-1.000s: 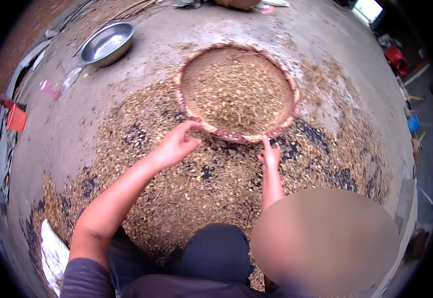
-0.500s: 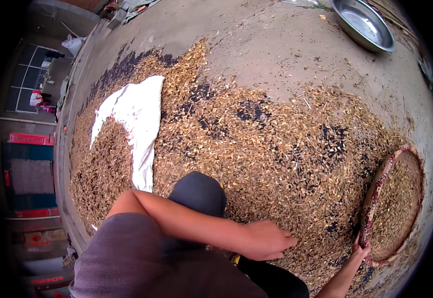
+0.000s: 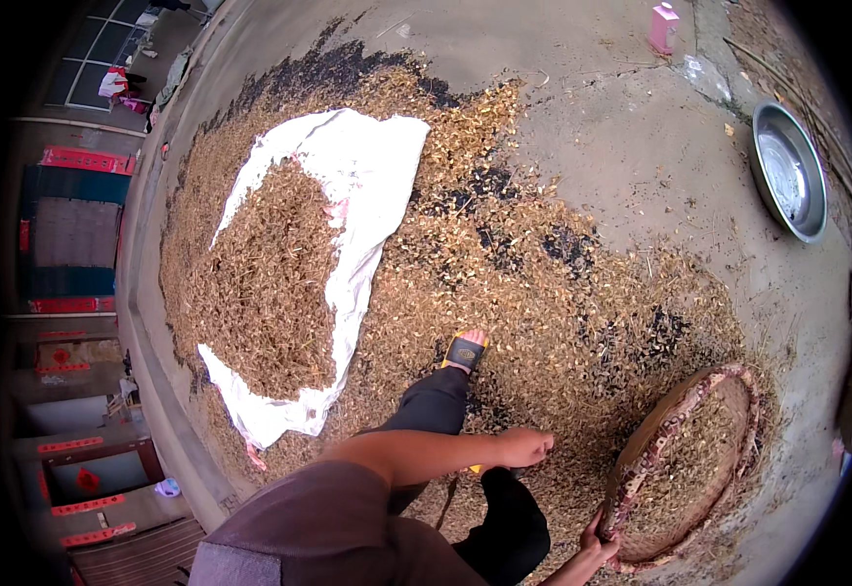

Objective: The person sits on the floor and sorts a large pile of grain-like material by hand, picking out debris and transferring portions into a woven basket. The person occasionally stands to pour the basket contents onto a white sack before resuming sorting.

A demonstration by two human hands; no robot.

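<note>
Status: right hand [image 3: 597, 545] on woven basket [image 3: 633, 469]

From my remote station, I observed the right hand gripping the near rim of the round woven basket, which was tilted and contained dry husks [image 3: 691, 474]. The basket was positioned at the right border of the husk layer [image 3: 504, 303] on the concrete floor [image 3: 621, 146]. The left hand [image 3: 525, 446] was loosely closed above that layer. A metal basin [image 3: 787, 171] sat near the floor's right edge.

No lettering is legible. Far left of the right hand [image 3: 594, 545] gripping the basket [image 3: 656, 439], red strips [image 3: 89, 160] bear marks too small to read; a nearer sandal [image 3: 463, 354] carries a blurred emblem.
</note>
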